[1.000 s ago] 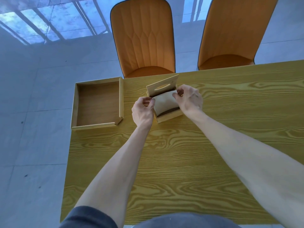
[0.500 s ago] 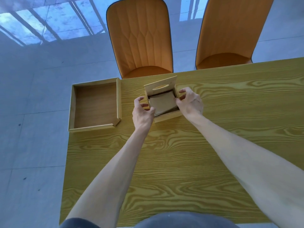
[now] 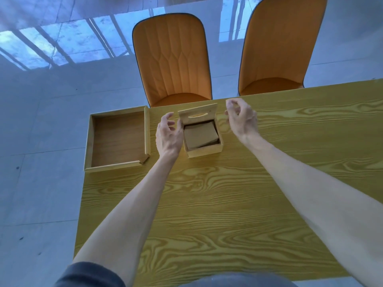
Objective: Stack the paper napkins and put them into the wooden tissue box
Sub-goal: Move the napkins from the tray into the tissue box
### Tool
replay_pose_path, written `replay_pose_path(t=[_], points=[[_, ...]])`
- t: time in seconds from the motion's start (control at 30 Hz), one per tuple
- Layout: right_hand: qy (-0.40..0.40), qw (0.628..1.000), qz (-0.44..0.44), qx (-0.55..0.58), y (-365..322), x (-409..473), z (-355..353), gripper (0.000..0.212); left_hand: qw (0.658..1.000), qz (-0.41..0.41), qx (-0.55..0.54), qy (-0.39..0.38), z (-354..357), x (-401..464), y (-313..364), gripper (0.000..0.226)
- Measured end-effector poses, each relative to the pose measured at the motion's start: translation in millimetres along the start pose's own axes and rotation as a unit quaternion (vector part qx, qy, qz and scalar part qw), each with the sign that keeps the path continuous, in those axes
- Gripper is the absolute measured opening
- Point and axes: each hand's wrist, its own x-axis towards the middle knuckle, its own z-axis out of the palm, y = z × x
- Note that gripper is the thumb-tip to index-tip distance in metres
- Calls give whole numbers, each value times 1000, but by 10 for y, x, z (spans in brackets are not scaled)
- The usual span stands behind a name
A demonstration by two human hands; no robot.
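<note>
Pale floor tiles with window reflections lie beyond a yellow wood-grain table (image 3: 228, 204), and two orange chairs (image 3: 172, 59) stand at its far edge. On the table, near that far edge, sits the wooden box (image 3: 204, 150) with its slotted lid (image 3: 196, 114) tipped up at the back. The brown napkins (image 3: 200, 134) lie inside it as one stack, slightly skewed to the box walls but below the rim, with a dark gap showing along the right and near sides. The left hand (image 3: 167, 134) hovers just beside the box's left wall, fingers loosely curled and apart, holding nothing; whether its fingertips touch the lid's edge cannot be told. The right hand (image 3: 241, 119) hangs clear of the box on the right, raised, fingers half curled and empty. A shallow wooden tray (image 3: 88, 141) stands to the left at the table's corner, with nothing in it, and no loose napkins show anywhere on the table. By these signs the stacking and the putting-in look done; what may be left, as a judgement only, is squaring the stack and lowering the lid, if the task wants the box shut.
</note>
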Motion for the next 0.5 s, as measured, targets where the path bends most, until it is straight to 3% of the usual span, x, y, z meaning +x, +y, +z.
replay_pose_path(t=[0.1,0.23,0.5], points=[[-27,999,10,29,-203,97,-76,44,998,18,-60,7,-150,19,183,37],[-83,996,6,41,-316,103,-100,43,998,6,-47,-40,-229,-6,374,47],[-85,992,55,72,-197,-55,-91,33,992,-49,-102,-50,-165,-144,239,38]])
